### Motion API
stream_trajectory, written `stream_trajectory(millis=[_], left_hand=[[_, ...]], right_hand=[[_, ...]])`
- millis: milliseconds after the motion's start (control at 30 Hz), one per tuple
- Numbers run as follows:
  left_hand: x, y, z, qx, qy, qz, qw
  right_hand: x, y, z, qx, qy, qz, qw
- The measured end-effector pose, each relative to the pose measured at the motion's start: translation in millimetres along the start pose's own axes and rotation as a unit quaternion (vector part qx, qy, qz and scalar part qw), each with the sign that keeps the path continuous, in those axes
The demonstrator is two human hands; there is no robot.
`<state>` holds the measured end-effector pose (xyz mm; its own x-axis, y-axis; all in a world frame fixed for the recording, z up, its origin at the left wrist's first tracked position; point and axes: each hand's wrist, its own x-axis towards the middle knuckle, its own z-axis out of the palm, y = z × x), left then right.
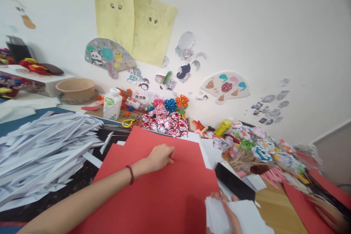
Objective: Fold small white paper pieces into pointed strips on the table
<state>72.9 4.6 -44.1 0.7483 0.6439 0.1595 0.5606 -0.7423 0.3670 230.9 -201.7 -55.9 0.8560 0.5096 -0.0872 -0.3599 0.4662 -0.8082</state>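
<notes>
Large red paper sheets (pixel 164 190) lie overlapped before me. Over their upper part is my left hand (pixel 160 158), a dark red cord around its wrist. Its fingers are curled in, and what they hold, if anything, is hidden beneath them. At the lower right, my right hand (pixel 230 212) is closed on a stack of white paper pieces (pixel 215 215), thumb across the top. Just behind that hand lies a black flat object (pixel 234 181). White paper sheets (pixel 211 151) stick out from under the red ones.
A big heap of white paper strips (pixel 52 150) lies left. Behind stand a white bottle (pixel 112 104), yellow-handled scissors (pixel 128 123) and red-and-white paper flowers (pixel 167 122). More paper flowers (pixel 263 150) spread to the right. Another person's blurred hand (pixel 329 210) is at far right.
</notes>
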Motion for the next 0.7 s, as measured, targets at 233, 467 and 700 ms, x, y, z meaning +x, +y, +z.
stream_trajectory(millis=[233,467,700], left_hand=[[-27.0,-42.3,-40.0,0.058,0.019,-0.004,0.998],[-56.0,-91.4,-62.6,0.075,-0.031,0.003,0.997],[-48.0,-93.9,-56.1,0.047,-0.018,0.031,0.998]], right_hand=[[-18.8,31.3,51.1,0.059,-0.029,0.198,0.978],[-13.4,49.3,48.0,-0.02,-0.115,0.129,0.985],[-7.1,40.6,50.0,-0.028,-0.109,0.181,0.977]])
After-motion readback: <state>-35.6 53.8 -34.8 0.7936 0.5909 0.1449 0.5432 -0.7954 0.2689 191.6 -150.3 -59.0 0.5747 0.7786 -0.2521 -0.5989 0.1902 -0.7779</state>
